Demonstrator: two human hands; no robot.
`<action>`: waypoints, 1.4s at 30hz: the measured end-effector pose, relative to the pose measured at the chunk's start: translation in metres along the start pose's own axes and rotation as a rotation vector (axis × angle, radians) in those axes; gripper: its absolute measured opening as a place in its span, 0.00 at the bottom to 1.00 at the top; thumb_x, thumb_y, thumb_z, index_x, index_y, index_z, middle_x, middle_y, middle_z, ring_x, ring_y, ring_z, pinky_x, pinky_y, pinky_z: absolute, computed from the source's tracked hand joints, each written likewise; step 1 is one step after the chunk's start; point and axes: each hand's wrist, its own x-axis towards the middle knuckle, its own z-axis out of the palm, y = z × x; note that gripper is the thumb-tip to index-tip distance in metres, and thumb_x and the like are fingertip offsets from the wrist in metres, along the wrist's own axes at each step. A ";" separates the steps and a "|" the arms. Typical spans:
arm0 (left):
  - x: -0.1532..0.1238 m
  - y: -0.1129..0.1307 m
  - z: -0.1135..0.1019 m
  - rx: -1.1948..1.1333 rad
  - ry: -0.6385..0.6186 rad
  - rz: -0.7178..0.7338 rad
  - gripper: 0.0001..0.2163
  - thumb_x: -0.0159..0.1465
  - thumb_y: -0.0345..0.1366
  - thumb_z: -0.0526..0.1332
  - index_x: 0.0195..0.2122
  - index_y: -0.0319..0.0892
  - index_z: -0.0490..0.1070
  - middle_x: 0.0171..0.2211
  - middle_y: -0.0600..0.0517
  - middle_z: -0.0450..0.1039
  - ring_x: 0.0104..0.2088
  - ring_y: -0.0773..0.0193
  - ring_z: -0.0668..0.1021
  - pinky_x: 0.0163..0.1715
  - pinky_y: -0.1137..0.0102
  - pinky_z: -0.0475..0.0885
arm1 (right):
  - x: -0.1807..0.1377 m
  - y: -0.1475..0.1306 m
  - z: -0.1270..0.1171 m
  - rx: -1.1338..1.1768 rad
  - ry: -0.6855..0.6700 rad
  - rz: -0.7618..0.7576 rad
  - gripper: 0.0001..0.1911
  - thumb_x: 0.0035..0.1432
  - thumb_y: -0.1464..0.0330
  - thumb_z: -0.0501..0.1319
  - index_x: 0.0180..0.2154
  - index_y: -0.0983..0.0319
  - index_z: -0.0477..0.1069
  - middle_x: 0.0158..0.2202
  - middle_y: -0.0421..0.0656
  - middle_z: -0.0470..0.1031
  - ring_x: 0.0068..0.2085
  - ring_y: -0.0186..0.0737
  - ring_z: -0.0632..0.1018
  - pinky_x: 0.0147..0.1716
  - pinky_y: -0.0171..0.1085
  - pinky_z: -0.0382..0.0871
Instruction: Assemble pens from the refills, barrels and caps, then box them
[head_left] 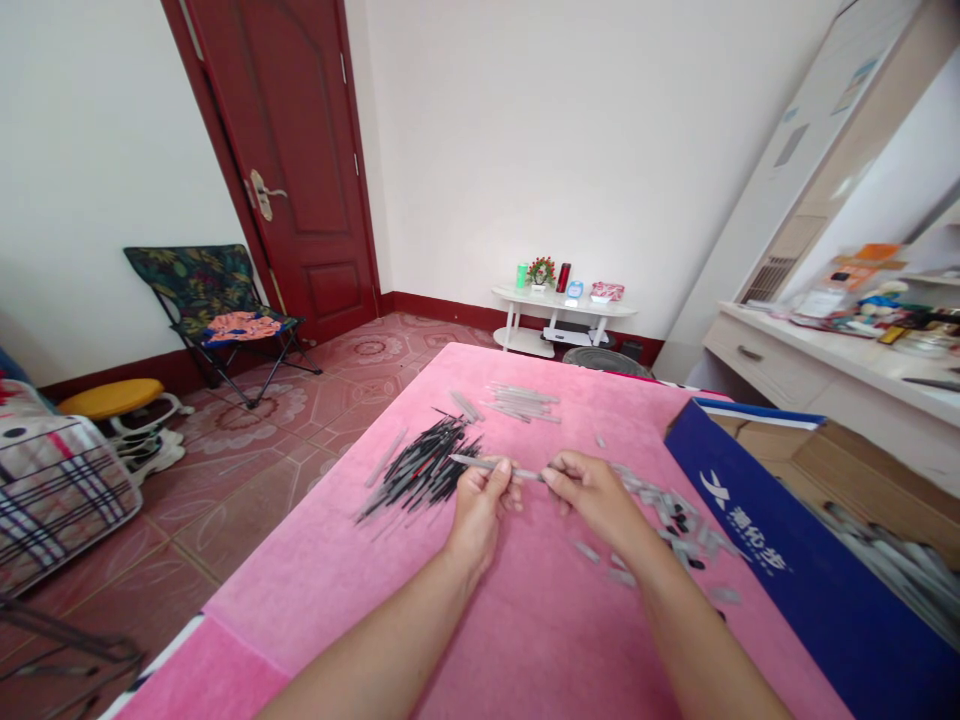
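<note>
Both my hands hold one grey pen barrel (pixel 491 465) level above the pink table cover (pixel 525 620). My left hand (pixel 480 500) is closed round its middle, and its pointed end sticks out to the left. My right hand (pixel 589 490) pinches the barrel's right end. Just left of my left hand lies a heap of thin black refills (pixel 424 465). To the right of my right hand is a scatter of small grey and black pen parts (pixel 675 525). Several finished-looking grey barrels (pixel 521 403) lie in a row farther back.
A blue cardboard box (pixel 795 570) with pens inside stands at the table's right edge. Beyond the table are a red door (pixel 292 150), a folding chair (pixel 214 305), a yellow stool (pixel 112 397), a small white side table (pixel 562 305) and a white dresser (pixel 825 355).
</note>
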 end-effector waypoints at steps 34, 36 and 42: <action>0.002 0.003 -0.004 0.582 -0.150 0.066 0.13 0.55 0.40 0.58 0.37 0.40 0.75 0.36 0.48 0.76 0.37 0.57 0.74 0.39 0.64 0.66 | -0.009 0.010 -0.048 -0.499 -0.024 0.064 0.04 0.43 0.69 0.59 0.26 0.61 0.70 0.23 0.40 0.73 0.25 0.35 0.71 0.24 0.31 0.58; 0.001 0.001 -0.003 0.630 -0.205 0.053 0.13 0.55 0.40 0.58 0.37 0.41 0.75 0.37 0.48 0.76 0.36 0.56 0.74 0.36 0.65 0.67 | -0.007 0.010 -0.052 -0.427 0.009 0.038 0.05 0.45 0.67 0.58 0.27 0.61 0.70 0.24 0.40 0.73 0.26 0.35 0.71 0.25 0.31 0.59; -0.003 -0.002 -0.004 0.789 -0.230 0.103 0.12 0.56 0.38 0.57 0.37 0.43 0.76 0.32 0.48 0.76 0.32 0.59 0.74 0.32 0.68 0.67 | -0.007 0.002 -0.056 -0.314 0.035 0.028 0.07 0.45 0.68 0.58 0.28 0.63 0.72 0.26 0.40 0.74 0.27 0.35 0.71 0.28 0.32 0.61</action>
